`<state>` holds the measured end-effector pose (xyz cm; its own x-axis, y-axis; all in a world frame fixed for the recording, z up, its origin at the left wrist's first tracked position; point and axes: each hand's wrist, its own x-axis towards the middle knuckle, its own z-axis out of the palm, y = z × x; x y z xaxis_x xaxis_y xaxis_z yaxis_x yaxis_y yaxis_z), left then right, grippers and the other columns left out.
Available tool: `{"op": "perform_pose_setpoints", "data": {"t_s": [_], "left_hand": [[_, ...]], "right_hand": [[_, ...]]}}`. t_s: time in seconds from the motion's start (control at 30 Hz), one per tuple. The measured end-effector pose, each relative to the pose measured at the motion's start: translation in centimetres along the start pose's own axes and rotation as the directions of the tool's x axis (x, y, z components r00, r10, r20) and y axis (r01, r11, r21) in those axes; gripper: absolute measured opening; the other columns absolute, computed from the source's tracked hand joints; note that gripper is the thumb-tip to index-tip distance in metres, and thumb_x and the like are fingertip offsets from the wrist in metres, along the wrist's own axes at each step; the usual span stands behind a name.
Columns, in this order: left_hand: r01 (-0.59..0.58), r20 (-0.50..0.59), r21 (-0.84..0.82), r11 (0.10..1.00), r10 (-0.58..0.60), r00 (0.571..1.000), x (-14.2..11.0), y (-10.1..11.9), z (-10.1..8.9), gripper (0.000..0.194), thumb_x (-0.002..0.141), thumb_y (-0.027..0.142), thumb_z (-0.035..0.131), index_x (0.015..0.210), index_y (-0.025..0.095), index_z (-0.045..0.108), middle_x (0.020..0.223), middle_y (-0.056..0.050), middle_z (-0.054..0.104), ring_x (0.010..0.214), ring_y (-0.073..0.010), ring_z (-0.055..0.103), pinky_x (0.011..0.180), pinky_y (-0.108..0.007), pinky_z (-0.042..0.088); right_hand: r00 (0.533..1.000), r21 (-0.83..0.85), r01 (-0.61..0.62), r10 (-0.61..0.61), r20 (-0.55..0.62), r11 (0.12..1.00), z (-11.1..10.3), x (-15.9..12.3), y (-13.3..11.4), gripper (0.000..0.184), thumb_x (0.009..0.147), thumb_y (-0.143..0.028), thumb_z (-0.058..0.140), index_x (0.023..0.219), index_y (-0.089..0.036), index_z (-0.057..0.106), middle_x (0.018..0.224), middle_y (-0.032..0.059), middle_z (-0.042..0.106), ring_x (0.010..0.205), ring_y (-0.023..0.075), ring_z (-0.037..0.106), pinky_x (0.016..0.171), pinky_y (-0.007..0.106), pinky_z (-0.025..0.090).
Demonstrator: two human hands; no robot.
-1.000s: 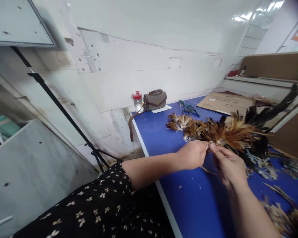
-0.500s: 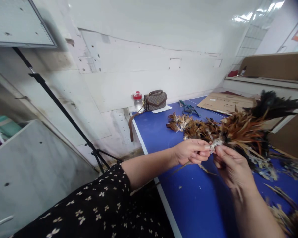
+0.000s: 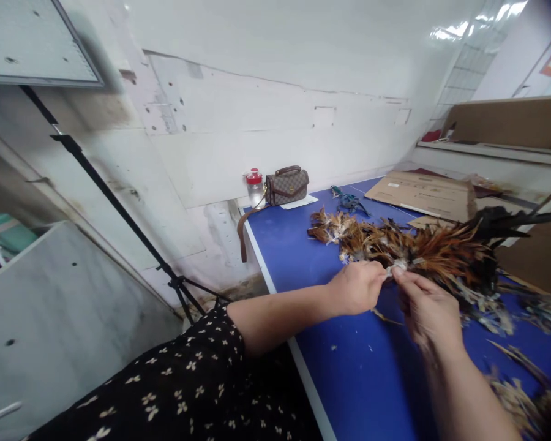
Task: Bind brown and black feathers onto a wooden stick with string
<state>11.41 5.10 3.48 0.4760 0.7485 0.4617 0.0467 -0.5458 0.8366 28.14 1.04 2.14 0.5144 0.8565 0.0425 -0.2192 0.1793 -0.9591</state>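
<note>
Over the blue table my right hand pinches the pale, whitish base of a feather bundle, with rust-brown plumes and long black ones fanning off to the right. My left hand is closed at the bundle's near end, its fingertips pinching a small whitish bit, which could be quill ends or a tie. The back of the left hand hides most of its fingers. Just behind the hands lies a row of brown feather bunches with pale bases.
More feathers with pale ends lie at the table's near right. A flattened cardboard box, a checked handbag and a red-lidded jar are at the back. A black tripod stand stands left, beside the wall.
My left hand has rolled over, its back now turned upward, fingers more tightly curled. The feather bundle has tipped lower, its black plumes dropping and uncovering more of the cardboard.
</note>
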Motion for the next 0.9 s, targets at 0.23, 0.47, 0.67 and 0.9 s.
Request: {"op": "perform_pose_setpoints", "data": {"t_s": [0.23, 0.47, 0.67, 0.9], "left_hand": [[0.497, 0.351, -0.612, 0.615, -0.353, 0.868, 1.0, 1.3, -1.4, 0.049, 0.081, 0.048, 0.100, 0.092, 0.021, 0.060, 0.072, 0.005, 0.060, 0.050, -0.0046, 0.036, 0.048, -0.019, 0.023], [0.586, 0.512, -0.726, 0.360, -0.287, 0.810, 1.1, 1.2, -0.4, 0.036, 0.083, 0.032, 0.095, 0.087, 0.016, 0.063, 0.073, 0.006, 0.054, 0.046, -0.0007, 0.029, 0.041, -0.017, 0.017], [0.496, 0.198, -0.521, 0.694, -0.468, 0.861, 0.3, -0.6, 2.4, 0.036, 0.091, 0.040, 0.092, 0.099, 0.016, 0.066, 0.076, 0.000, 0.073, 0.046, -0.0092, 0.055, 0.047, -0.024, 0.044], [0.413, 0.125, -0.547, 0.729, -0.416, 0.901, -0.3, 0.1, 1.8, 0.028, 0.090, 0.031, 0.089, 0.090, 0.018, 0.064, 0.068, 0.004, 0.064, 0.049, -0.0060, 0.047, 0.047, -0.020, 0.032]], "right_hand": [[0.981, 0.056, 0.007, -0.018, 0.196, 0.998, 0.3, -0.7, -1.3, 0.059, 0.058, -0.061, 0.116, 0.086, -0.018, 0.088, 0.061, -0.0025, 0.057, 0.052, 0.0073, 0.039, 0.045, 0.023, 0.027], [0.977, 0.049, 0.058, -0.067, 0.201, 0.997, -0.1, -0.4, -1.0, 0.054, 0.062, -0.059, 0.115, 0.088, -0.021, 0.088, 0.066, 0.0004, 0.066, 0.052, 0.0110, 0.049, 0.046, 0.026, 0.040], [0.998, -0.087, 0.057, -0.059, -0.018, 0.995, -0.9, 1.2, 0.8, 0.064, 0.057, -0.067, 0.113, 0.083, -0.019, 0.079, 0.060, -0.0009, 0.065, 0.044, 0.0128, 0.049, 0.040, 0.027, 0.036], [0.999, 0.051, 0.038, -0.036, -0.033, 0.998, -0.2, 0.6, -0.2, 0.067, 0.048, -0.059, 0.119, 0.082, -0.018, 0.077, 0.052, -0.0093, 0.047, 0.043, 0.0062, 0.033, 0.039, 0.023, 0.022]]}}
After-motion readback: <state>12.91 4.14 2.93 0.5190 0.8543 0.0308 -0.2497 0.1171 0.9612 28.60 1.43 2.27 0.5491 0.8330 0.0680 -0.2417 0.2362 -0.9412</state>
